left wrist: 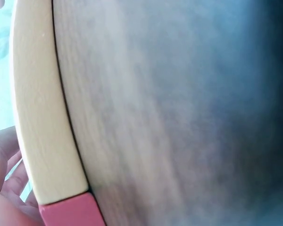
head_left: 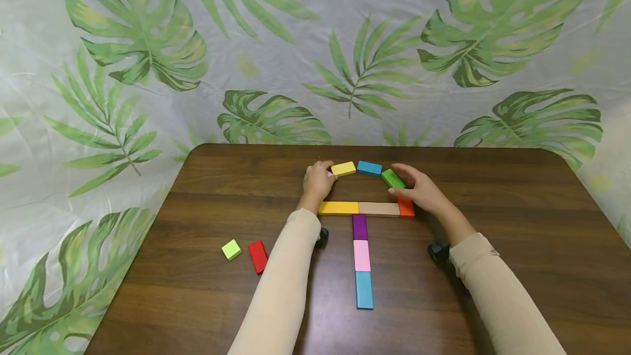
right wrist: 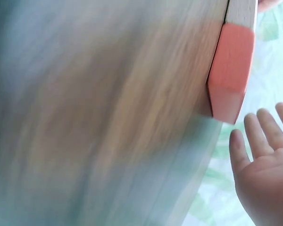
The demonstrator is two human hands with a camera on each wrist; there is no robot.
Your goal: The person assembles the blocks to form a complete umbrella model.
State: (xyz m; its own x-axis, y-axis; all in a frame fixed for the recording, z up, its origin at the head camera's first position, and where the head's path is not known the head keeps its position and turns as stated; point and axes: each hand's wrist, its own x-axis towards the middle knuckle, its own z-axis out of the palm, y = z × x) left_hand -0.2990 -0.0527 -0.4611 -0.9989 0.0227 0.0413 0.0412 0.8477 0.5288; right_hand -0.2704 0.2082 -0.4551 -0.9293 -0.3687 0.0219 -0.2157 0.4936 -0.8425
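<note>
In the head view, my left hand (head_left: 317, 184) is at the left end of an arc of wooden blocks, thumb and fingers around a mostly hidden pink block (head_left: 330, 173). Right of it sit a yellow block (head_left: 343, 169) and a blue block (head_left: 370, 168), then a green block (head_left: 393, 178). My right hand (head_left: 421, 188) curves loosely beside the green block, thumb above the orange block (head_left: 406, 207); its fingers look spread in the right wrist view. A straight row holds a deeper yellow block (head_left: 339, 209) and a tan block (head_left: 378, 210), ending at the orange block.
Below the row runs a column of purple (head_left: 360, 227), pink (head_left: 362, 256) and light-blue blocks (head_left: 364, 290). A lime block (head_left: 231, 250) and a red block (head_left: 258, 257) lie left of my left sleeve. A leaf-patterned cloth (head_left: 276, 70) hangs behind the brown table (head_left: 197, 311).
</note>
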